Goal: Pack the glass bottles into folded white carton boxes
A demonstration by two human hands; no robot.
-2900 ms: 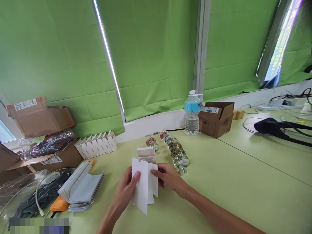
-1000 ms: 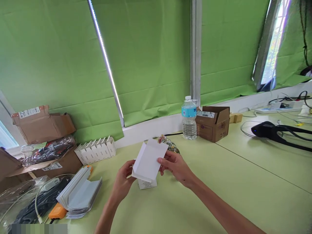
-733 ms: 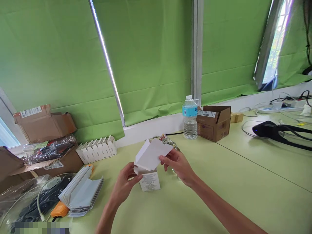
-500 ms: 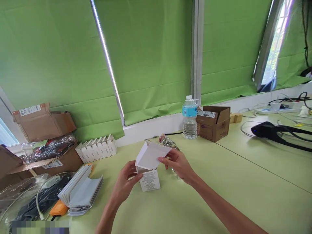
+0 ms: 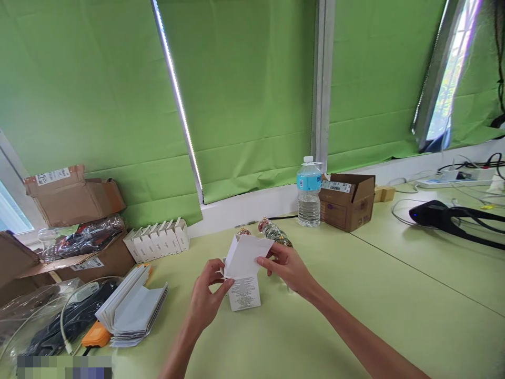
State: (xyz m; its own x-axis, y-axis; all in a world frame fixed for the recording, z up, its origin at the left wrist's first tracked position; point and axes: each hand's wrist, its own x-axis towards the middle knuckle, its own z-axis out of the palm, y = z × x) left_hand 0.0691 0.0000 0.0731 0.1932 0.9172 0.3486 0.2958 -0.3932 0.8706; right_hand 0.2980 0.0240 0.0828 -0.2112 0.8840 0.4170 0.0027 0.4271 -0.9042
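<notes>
A small white box (image 5: 245, 296) with fine print on its front stands on the table before me. My left hand (image 5: 209, 295) grips the box's left upper edge between thumb and fingers. Between thumb and fingers, my right hand (image 5: 290, 267) pinches the right corner of a folded sheet of white paper (image 5: 249, 257). The paper sits at the box's top and hides the opening; how deep it goes I cannot tell. Shiny round glass-like pieces (image 5: 272, 230) with red and gold parts lie in a row behind my hands.
Folded white sheets (image 5: 136, 313) lie at left, near an orange device (image 5: 96, 335) and plastic-wrapped items. A row of small white boxes (image 5: 158, 241) and cardboard cartons (image 5: 98, 197) stand behind them. A water bottle (image 5: 309, 195), brown carton (image 5: 349, 202) and black headset-like device (image 5: 445, 216) are further right.
The folded paper has come down against the box top, covering the gap seen before. Both hands keep their hold. The view has shifted slightly.
</notes>
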